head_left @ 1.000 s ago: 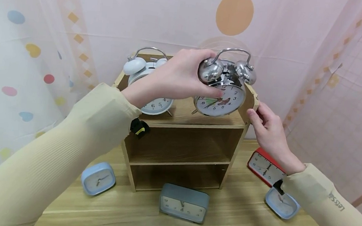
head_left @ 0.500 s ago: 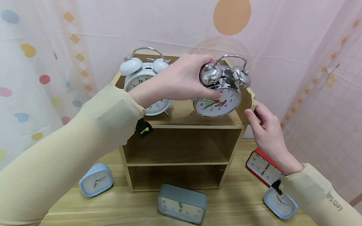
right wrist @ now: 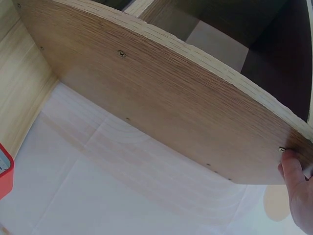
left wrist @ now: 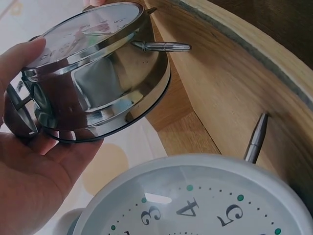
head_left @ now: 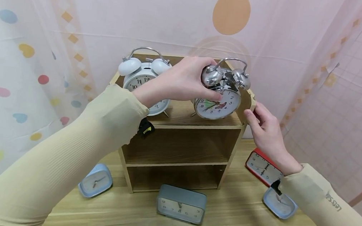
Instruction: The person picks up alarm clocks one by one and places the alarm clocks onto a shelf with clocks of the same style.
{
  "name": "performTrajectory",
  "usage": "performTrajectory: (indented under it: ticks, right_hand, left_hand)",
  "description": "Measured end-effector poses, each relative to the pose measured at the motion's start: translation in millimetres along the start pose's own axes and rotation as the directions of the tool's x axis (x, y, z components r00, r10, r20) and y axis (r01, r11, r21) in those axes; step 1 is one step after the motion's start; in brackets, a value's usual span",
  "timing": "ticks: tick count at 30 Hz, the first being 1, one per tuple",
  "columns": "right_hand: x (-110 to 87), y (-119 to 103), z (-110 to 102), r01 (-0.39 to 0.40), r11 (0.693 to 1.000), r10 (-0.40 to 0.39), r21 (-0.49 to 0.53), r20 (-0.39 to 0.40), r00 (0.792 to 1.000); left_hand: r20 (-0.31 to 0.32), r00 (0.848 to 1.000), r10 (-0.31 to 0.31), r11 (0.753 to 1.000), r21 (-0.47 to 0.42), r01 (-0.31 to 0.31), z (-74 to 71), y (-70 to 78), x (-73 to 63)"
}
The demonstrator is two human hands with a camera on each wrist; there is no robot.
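My left hand point(head_left: 185, 79) holds a silver twin-bell alarm clock point(head_left: 220, 107) at the top of a small wooden shelf point(head_left: 196, 125). The thumb lies across the clock's face, with the other fingers behind its body. In the left wrist view the clock's short metal foot point(left wrist: 166, 46) shows beside the shelf board. To its left stands a white twin-bell alarm clock point(head_left: 131, 66), partly hidden by my left wrist. My right hand point(head_left: 265, 129) grips the shelf's upper right side edge, thumb in front. The right wrist view shows that thumb on the outer side panel point(right wrist: 146, 93).
On the wooden table point(head_left: 226, 217) a blue-grey rectangular clock point(head_left: 182, 203) sits before the shelf. A light blue clock point(head_left: 95, 181) is at the left. At the right, a red clock point(head_left: 261, 166) lies beside another light blue clock point(head_left: 279, 204). A patterned curtain point(head_left: 176, 19) hangs behind.
My left hand has lowered the silver alarm clock a little toward the shelf top. My right hand keeps its grip on the side edge. The head view has shifted slightly.
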State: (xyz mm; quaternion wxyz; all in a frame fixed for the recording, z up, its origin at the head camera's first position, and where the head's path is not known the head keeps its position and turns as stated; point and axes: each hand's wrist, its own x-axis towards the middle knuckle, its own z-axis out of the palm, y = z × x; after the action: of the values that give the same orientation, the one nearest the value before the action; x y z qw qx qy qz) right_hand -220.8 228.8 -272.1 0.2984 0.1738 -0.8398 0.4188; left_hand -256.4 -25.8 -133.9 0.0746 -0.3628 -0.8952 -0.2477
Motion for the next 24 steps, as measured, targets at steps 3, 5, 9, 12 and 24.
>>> performTrajectory:
  ticks: [3, 5, 9, 12, 24]
  right_hand:
    - [-0.2, 0.0, 0.9, 0.002, 1.0, -0.002, 0.002, -0.001, 1.0]
    - [0.0, 0.1, 1.4, 0.003, 1.0, -0.003, 0.0, 0.0, 1.0]
    - [0.1, 0.1, 2.0, 0.0, 1.0, 0.0, -0.003, 0.004, 1.0]
    - [-0.2, -0.1, 2.0, -0.003, 1.0, 0.003, -0.003, 0.003, 1.0]
    - [-0.1, -0.4, 3.8, -0.01, 1.0, 0.01, 0.014, 0.006, 1.0]
  left_hand:
    - [0.006, 1.0, -0.012, 1.0, 0.008, 0.012, -0.8, -2.0, 1.6]
    - [0.011, 1.0, -0.023, 1.0, 0.013, 0.023, -1.5, -3.5, 2.6]
    - [0.021, 0.999, -0.041, 0.999, 0.017, 0.041, -2.5, -4.9, 3.5]
    - [0.027, 0.999, -0.042, 0.999, 0.024, 0.042, -2.7, -3.5, 4.6]
    - [0.047, 0.998, -0.041, 0.997, 0.065, 0.038, -3.8, -0.6, 9.7]
